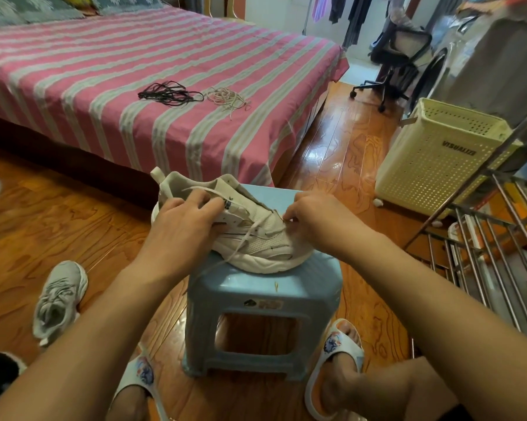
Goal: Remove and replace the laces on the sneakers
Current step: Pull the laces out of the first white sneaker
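- Sneaker (256,235) sits on the stool (256,287), toe to the right.
- Left hand (183,220) grips its collar, fingers curled.
- Right hand (314,220) pinches the lace (250,232) near the toe (lace partly threaded).
- Second sneaker (59,296) lies on the floor, left.

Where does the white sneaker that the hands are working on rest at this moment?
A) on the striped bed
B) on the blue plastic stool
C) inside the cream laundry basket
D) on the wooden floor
B: the white sneaker sits with its sole on the top of the blue plastic stool, while the left hand holds it and the right hand pinches its lace.
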